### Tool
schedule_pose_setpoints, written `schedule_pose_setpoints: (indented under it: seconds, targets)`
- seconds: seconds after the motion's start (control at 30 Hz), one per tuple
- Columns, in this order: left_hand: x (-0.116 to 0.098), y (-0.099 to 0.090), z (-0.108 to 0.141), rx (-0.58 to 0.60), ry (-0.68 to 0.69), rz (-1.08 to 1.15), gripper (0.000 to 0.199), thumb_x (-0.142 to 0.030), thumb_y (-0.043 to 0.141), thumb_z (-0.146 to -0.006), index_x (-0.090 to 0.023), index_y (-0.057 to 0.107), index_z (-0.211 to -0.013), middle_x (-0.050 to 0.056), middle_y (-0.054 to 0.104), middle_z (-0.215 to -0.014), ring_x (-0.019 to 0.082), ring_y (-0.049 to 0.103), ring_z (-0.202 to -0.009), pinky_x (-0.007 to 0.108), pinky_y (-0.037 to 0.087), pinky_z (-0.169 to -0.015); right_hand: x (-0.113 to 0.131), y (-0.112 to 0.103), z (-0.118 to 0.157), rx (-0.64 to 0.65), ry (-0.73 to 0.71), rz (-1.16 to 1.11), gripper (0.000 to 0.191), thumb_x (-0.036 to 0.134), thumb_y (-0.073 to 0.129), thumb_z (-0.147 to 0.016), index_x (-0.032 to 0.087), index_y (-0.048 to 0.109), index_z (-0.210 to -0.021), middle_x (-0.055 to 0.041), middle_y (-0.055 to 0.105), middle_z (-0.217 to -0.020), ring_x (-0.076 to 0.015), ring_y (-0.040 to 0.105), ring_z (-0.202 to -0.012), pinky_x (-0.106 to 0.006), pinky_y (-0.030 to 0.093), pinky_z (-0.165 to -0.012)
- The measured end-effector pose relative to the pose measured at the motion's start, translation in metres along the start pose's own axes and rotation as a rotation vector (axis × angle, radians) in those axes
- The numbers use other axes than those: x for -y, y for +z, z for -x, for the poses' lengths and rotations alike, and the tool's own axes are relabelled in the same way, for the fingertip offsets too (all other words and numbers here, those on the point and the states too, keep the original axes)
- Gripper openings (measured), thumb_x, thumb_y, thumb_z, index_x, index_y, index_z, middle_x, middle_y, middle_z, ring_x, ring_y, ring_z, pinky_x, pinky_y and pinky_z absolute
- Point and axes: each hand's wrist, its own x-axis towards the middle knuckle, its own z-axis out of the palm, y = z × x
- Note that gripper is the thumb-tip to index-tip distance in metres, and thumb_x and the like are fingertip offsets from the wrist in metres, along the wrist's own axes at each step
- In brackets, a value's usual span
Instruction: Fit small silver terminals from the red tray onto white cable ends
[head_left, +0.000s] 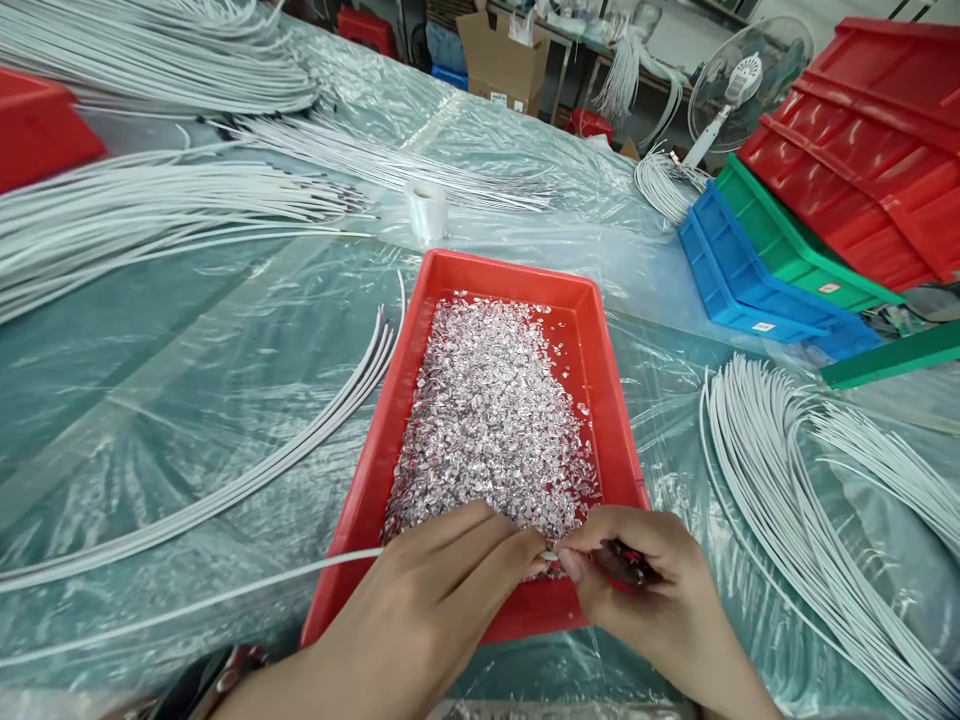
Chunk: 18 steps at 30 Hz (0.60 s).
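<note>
Tray [615, 400] in middle of table [150, 380], full of tiny metal bits [491, 410]. Both hands at tray's near edge: left hand [442, 590] beside right hand [645, 590], fingertips touching. Cord [187, 600] runs left from left hand. Cord pile [795, 500] right of tray. Tape roll [426, 208] behind tray. Stacked bins [825, 200] far right.

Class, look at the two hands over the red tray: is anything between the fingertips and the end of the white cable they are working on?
Nothing visible. The left hand pinches the white cable at its end, and the right hand meets that end fingertip to fingertip over the red tray's near edge. The silver bits lie behind them.
</note>
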Motion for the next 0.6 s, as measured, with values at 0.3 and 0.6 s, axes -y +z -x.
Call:
schedule_pose_setpoints:
  seconds: [0.3,0.6]
  targets:
    - [0.001,-0.008,-0.006,0.097,0.106,-0.001,0.038,-0.012,0.023,-0.102,-0.012,0.06,-0.095,0.003,0.067,-0.071,0.015,0.059,-0.06,0.026,0.05,-0.055,0.002,-0.009,-0.012,0.273,0.435,-0.533,0.021,0.015,0.062,-0.081,0.018,0.05,-0.064,0.0086,0.033,-0.055,-0.0071,0.024,-0.049,-0.022,0.021,-0.044]
    - [0.006,-0.009,0.006,0.197,0.14,0.015,0.028,-0.011,0.031,-0.101,-0.011,0.056,-0.114,0.007,0.068,-0.09,0.019,0.06,-0.079,0.031,0.055,-0.067,0.0,-0.013,-0.016,0.362,0.48,-0.683,0.02,0.011,0.072,-0.075,0.016,0.055,-0.066,0.0085,0.04,-0.055,-0.0067,0.028,-0.05,-0.021,0.024,-0.047]
